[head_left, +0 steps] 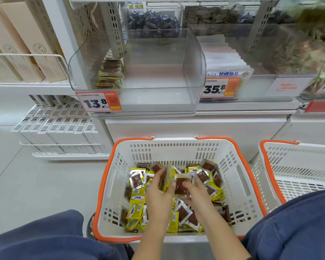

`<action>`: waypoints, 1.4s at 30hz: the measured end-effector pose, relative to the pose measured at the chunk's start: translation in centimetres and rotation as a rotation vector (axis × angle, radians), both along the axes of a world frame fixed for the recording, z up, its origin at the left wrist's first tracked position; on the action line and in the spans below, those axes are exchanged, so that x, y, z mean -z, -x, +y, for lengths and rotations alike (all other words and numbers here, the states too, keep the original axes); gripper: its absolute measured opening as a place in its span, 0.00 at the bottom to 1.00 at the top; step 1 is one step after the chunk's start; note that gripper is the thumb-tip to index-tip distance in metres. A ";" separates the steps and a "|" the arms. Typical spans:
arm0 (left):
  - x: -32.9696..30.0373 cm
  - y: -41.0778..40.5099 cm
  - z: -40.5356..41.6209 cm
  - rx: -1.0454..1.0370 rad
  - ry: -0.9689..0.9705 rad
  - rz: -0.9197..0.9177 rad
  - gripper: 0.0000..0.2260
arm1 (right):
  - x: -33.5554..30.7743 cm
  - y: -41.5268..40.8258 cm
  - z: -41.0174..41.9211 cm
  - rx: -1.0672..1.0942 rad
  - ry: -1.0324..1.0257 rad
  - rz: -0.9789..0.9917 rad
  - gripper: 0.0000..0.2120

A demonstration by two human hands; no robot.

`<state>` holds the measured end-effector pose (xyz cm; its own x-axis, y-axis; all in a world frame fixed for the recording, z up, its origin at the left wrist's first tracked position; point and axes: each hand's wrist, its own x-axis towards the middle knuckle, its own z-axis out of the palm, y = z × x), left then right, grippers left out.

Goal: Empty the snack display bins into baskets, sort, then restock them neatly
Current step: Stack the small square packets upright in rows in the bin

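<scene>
A white basket with an orange rim (105,177) stands on the floor between my knees, holding several yellow-and-brown snack packets (137,205). Inside it, my left hand (159,186) grips a small upright stack of packets (165,178). Beside it, my right hand (192,188) holds one brown packet (181,185), thumb on top. Above, the clear display bin (193,59) with the 13.8 price tag (99,101) has a neat row of packets (110,74) standing at its left side; the remainder of its floor is bare.
A second white and orange basket (270,166) stands at the right. The bin to the right holds white pouches (227,59) behind a 35.8 tag. Boxed goods fill the shelves at left (54,126). My knees in blue jeans frame the basket.
</scene>
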<state>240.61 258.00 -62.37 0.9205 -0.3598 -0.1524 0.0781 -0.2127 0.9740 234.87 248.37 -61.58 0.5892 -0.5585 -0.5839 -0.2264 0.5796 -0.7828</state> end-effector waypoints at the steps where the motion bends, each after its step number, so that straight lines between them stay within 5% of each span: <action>1: -0.2 0.3 -0.1 0.026 0.020 0.016 0.20 | -0.4 -0.1 0.3 -0.026 0.022 -0.011 0.13; 8: -0.8 0.3 -0.1 0.074 0.159 0.200 0.11 | -0.4 0.3 0.7 -0.009 -0.056 -0.045 0.11; 23: -0.4 0.3 -0.2 0.032 0.076 0.121 0.08 | 0.0 0.3 0.7 -0.048 -0.060 -0.076 0.10; 32: 0.1 -0.8 -0.3 -0.227 0.068 0.239 0.26 | 1.0 0.1 0.4 0.031 -0.093 -0.015 0.08; 36: -0.2 -0.7 0.5 -0.164 -0.064 -0.112 0.12 | 0.8 -0.1 0.3 0.075 -0.057 -0.006 0.10; 42: 0.6 0.1 0.0 0.176 -0.368 -0.540 0.16 | 0.2 -0.3 0.5 0.064 -0.153 -0.172 0.11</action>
<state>240.55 258.00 -62.99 0.8342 -0.5241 0.1715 -0.4657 -0.5030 0.7281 235.17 248.84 -61.78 0.6536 -0.5106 -0.5587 -0.0563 0.7033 -0.7086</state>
